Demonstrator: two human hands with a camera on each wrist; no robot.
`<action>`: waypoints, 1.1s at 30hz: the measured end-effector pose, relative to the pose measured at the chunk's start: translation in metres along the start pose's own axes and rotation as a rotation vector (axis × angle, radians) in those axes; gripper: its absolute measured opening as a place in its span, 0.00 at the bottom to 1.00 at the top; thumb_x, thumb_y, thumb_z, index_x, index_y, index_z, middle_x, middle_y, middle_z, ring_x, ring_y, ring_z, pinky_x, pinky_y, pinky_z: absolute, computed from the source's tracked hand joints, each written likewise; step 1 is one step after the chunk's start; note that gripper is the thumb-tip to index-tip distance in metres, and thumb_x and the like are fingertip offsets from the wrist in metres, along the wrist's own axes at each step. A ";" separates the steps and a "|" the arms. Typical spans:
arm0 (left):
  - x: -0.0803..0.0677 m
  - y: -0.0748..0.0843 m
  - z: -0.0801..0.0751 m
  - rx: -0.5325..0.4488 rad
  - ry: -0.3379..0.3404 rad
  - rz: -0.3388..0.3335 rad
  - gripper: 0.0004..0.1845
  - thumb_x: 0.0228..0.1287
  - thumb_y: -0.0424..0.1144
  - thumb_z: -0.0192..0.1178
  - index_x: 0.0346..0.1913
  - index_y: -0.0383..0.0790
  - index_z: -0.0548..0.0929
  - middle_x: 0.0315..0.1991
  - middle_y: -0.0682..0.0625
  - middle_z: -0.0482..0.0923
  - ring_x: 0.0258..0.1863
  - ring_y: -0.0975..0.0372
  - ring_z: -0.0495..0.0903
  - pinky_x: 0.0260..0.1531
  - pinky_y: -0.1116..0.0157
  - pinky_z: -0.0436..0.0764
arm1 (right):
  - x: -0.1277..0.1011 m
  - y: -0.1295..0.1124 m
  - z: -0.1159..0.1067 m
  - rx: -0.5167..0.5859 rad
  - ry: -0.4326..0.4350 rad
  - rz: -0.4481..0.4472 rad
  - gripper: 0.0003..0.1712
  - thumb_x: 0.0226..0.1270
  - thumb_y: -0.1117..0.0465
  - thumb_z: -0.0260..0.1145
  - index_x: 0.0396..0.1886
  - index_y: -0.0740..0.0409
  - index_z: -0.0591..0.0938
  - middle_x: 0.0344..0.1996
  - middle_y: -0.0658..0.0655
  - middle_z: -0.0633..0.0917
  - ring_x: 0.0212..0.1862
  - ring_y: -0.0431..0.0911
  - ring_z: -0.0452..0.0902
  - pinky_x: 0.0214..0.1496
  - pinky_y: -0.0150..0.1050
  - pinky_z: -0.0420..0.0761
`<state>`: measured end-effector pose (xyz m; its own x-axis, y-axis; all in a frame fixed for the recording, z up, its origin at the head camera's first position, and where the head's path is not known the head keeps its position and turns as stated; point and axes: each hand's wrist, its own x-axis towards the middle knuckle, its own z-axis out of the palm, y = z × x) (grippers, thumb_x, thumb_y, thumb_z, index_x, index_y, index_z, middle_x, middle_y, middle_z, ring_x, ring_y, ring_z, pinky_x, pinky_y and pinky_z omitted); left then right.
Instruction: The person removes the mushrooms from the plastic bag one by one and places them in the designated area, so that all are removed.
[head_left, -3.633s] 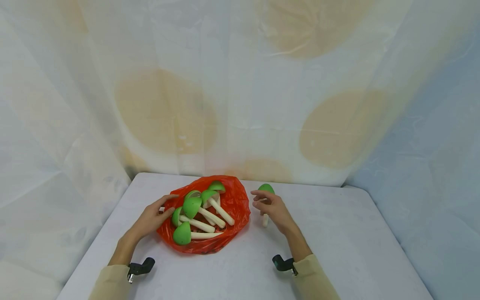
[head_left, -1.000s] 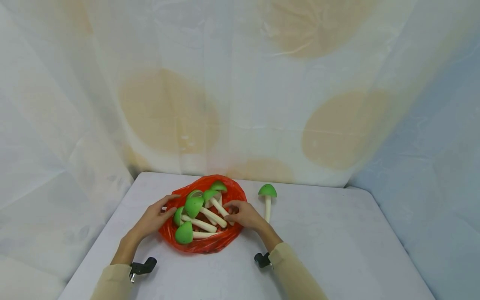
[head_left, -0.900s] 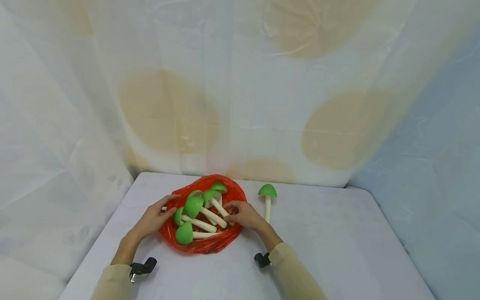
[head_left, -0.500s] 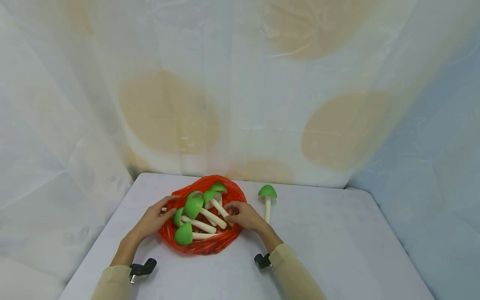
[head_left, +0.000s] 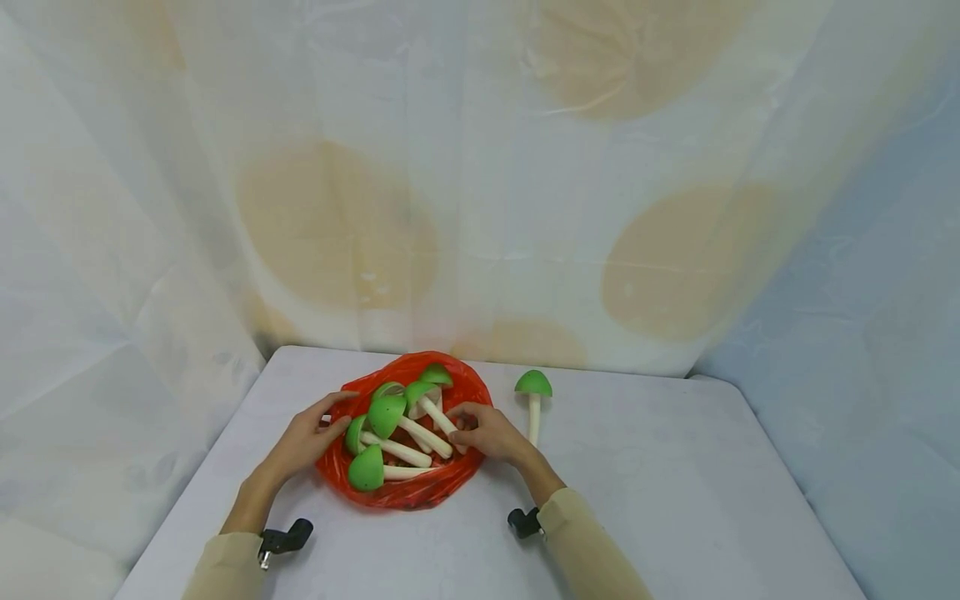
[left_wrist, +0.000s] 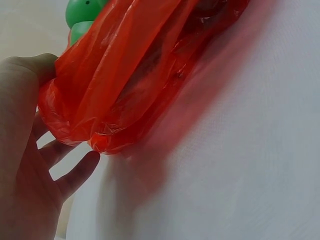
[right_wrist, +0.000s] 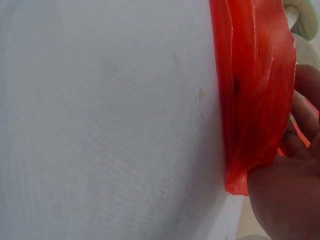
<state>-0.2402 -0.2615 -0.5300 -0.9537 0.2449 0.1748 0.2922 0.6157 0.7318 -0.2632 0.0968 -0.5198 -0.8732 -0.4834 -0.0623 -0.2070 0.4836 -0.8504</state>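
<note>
While left hand (head_left: 303, 437) grips the red bag (head_left: 420, 492) rim, right hand (head_left: 487, 433) pinches a mushroom stem (head_left: 438, 419) inside; another mushroom (head_left: 533, 396) lies beside the bag.

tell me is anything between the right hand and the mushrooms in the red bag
Nothing visible. The right hand is already at the red bag, its fingers at the stem of a mushroom. The lone mushroom stands apart, behind the hand.
</note>
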 end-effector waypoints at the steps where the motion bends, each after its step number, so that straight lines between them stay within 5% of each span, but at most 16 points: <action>1: 0.000 0.000 0.000 0.000 0.001 0.002 0.22 0.75 0.45 0.58 0.68 0.55 0.72 0.66 0.44 0.74 0.59 0.48 0.77 0.53 0.46 0.81 | 0.000 0.000 0.000 0.003 0.000 0.001 0.15 0.66 0.57 0.70 0.52 0.49 0.83 0.34 0.50 0.81 0.38 0.44 0.76 0.38 0.36 0.78; 33: 0.002 -0.004 0.000 -0.001 0.012 0.005 0.21 0.75 0.42 0.58 0.68 0.54 0.73 0.67 0.44 0.74 0.62 0.48 0.75 0.55 0.47 0.80 | 0.004 0.003 -0.001 0.148 0.048 -0.038 0.17 0.68 0.55 0.69 0.54 0.47 0.80 0.40 0.52 0.79 0.44 0.47 0.75 0.41 0.37 0.78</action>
<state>-0.2429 -0.2633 -0.5328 -0.9529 0.2391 0.1866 0.2972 0.6137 0.7315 -0.2679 0.0971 -0.5215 -0.8868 -0.4622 -0.0067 -0.1761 0.3513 -0.9196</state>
